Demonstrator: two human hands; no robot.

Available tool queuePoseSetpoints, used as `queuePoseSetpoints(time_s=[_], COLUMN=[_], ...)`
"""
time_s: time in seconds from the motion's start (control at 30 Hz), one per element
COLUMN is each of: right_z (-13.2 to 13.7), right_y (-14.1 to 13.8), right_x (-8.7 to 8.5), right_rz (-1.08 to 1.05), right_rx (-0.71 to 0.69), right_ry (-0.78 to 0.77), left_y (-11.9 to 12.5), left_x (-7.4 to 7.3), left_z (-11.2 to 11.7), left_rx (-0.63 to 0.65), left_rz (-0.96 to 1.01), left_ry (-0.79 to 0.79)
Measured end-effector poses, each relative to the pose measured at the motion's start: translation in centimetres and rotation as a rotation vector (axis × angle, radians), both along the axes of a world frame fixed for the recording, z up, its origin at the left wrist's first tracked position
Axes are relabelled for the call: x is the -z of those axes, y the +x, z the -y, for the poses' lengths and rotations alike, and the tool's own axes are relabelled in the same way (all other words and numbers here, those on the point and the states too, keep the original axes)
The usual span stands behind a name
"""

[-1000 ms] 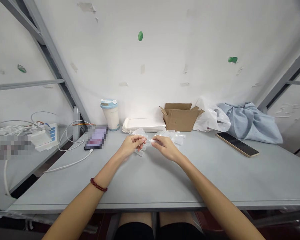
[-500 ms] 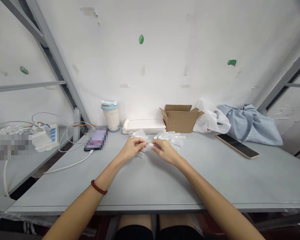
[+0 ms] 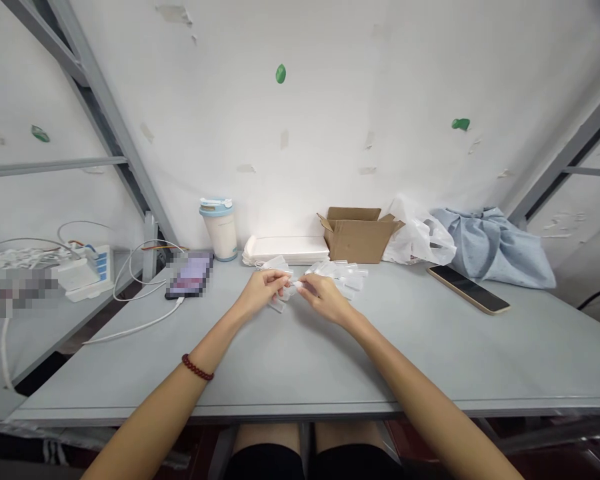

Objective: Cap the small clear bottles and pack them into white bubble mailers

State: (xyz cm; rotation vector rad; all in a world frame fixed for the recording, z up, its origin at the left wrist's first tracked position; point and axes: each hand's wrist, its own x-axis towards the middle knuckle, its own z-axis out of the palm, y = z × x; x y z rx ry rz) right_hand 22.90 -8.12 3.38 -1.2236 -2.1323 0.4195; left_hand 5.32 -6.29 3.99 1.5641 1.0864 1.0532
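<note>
My left hand [image 3: 263,292] and my right hand [image 3: 326,298] meet at mid-table, fingertips pinched close together. Between them is a small, clear whitish plastic piece [image 3: 295,284], gripped from both sides; its exact kind is too small to make out. Several translucent plastic pieces [image 3: 351,274], flat and slim, lie heaped just behind my right hand. More such pieces [image 3: 277,265] lie behind and under my left hand, partly covered by its fingers.
Along the wall stand a lidded cup [image 3: 219,230], a stack of white flat trays or sleeves [image 3: 286,249], an open cardboard box [image 3: 359,241], a white plastic bag [image 3: 415,237] and blue cloth [image 3: 495,247]. Phones lie right [image 3: 467,289] and left [image 3: 190,275], the left one cabled.
The clear loop that showed between my fingertips is less visible now, and my fingers have shifted slightly around the piece. The whole view has moved a little.
</note>
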Motion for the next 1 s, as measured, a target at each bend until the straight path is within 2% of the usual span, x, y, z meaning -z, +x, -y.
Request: queuePoseSetpoints(time_s=[0.1, 0.2, 0.33, 0.53, 0.8, 0.9, 1.0], right_z=[0.1, 0.3, 0.3, 0.3, 0.1, -0.2, -0.7], right_y=[0.1, 0.1, 0.0, -0.3, -0.1, 0.5, 1.8], right_x=[-0.2, -0.2, 0.3, 1.0, 1.1, 0.5, -0.2], right_rz=[-0.013, -0.011, -0.004, -0.012, 0.024, 0.056, 0.043], right_rx=[-0.003, -0.007, -0.013, -0.032, -0.048, 0.028, 0.228], right_ry=[-0.004, -0.003, 0.031, 0.093, 0.056, 0.017, -0.058], left_y=[-0.6, -0.7, -0.4, -0.4, -0.3, -0.6, -1.2], left_x=[-0.4, -0.5, -0.3, 0.3, 0.4, 0.1, 0.3], left_z=[-0.2, -0.1, 0.3, 0.5, 0.4, -0.1, -1.0], left_rx=[-0.029, 0.001, 0.061, 0.080, 0.097, 0.066, -0.095], left_rz=[-0.025, -0.080, -0.109, -0.119, -0.103, -0.074, 0.025], left_ry=[0.004, 0.023, 0.051, 0.091, 0.054, 0.015, -0.015])
